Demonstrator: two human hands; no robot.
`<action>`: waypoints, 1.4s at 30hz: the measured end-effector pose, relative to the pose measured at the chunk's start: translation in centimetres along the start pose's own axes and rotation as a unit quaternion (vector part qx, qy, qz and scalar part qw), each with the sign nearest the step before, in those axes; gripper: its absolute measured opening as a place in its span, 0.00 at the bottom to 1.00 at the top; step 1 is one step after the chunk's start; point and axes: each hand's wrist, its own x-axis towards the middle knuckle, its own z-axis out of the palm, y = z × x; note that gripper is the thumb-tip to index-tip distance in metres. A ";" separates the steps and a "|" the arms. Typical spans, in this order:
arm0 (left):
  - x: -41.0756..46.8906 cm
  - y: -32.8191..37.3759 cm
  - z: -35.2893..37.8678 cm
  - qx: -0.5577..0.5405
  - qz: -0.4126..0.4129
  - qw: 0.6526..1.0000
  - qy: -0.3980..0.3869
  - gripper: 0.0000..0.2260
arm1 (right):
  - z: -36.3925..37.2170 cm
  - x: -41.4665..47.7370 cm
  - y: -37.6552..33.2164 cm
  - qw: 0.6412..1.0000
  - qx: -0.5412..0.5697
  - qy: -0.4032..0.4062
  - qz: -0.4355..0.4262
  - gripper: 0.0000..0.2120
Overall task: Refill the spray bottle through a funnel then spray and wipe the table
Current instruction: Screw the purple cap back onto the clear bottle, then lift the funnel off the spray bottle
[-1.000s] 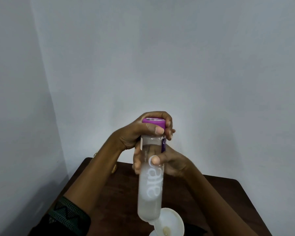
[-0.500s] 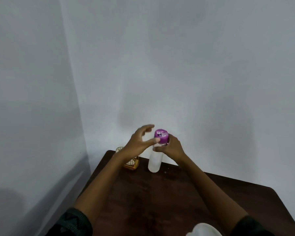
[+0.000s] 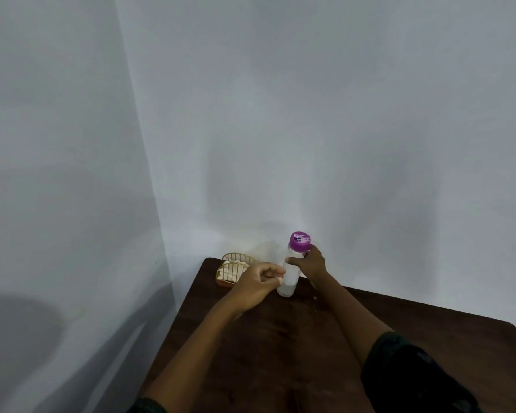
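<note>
A clear bottle (image 3: 289, 280) with a purple cap (image 3: 300, 241) stands upright near the far left corner of the dark wooden table (image 3: 280, 353). My right hand (image 3: 310, 263) grips the bottle just below the cap from the right side. My left hand (image 3: 256, 283) hovers at the bottle's lower left with its fingers loosely curled. Its fingertips are close to the bottle's wall and it holds nothing. The spray bottle and the funnel are out of view.
A gold wire holder (image 3: 233, 271) with white napkins sits in the table's far left corner, just left of the bottle. Pale walls meet behind that corner. The table's left edge runs down towards me.
The bottle came down from in front of me and now stands at the far corner. My left hand left the cap and dropped beside the bottle. The funnel slid out of view.
</note>
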 end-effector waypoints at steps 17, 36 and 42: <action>-10.5 1.7 11.3 0.026 -0.004 0.984 -0.176 0.08 | -20.6 -19.6 2.0 0.996 -0.040 -0.040 -0.075 0.06; -13.7 2.2 17.8 -0.063 -0.172 0.981 -0.066 0.07 | -19.6 -29.4 12.3 0.986 0.167 0.016 -0.013 0.07; -14.3 1.5 18.1 -0.041 -0.184 0.979 -0.084 0.09 | -18.8 -28.9 12.8 0.991 0.134 0.003 -0.023 0.09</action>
